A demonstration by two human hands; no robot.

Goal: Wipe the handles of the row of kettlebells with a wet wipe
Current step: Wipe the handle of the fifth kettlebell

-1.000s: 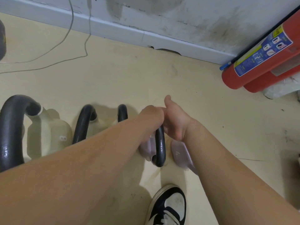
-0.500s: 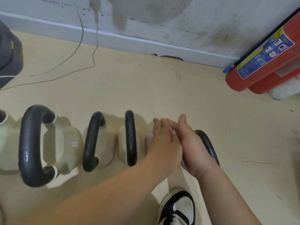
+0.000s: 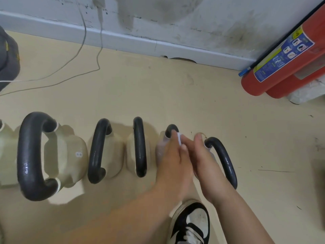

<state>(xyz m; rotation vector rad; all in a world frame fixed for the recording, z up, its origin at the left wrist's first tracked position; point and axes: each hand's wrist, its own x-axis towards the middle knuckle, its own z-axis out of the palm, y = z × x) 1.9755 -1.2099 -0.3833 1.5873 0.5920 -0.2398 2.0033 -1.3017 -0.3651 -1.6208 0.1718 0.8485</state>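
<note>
**Wipe held between the last two handles**

Your left hand (image 3: 174, 159) pinches the wet wipe (image 3: 179, 140) at its fingertips, over the fourth handle (image 3: 171, 129), which is mostly hidden beneath it. Your right hand (image 3: 205, 155) lies against the left with its fingers fairly straight. I cannot tell whether it shares the hold.

You seem to be readying the wipe between handles. The end handle (image 3: 224, 161) arcs just right of your right hand, and three more handles (image 3: 139, 147) stand left of your left hand. The next move likely calls for folding the wipe round one bar and running it along the whole curve.

The kettlebells stand on a scuffed beige floor (image 3: 175, 94). Beyond your hands are a stained wall (image 3: 193, 18) and trailing cables (image 3: 82, 39). A red fire extinguisher (image 3: 281, 59) lies well off to the right, and your shoe (image 3: 191, 224) is just below your hands.
</note>
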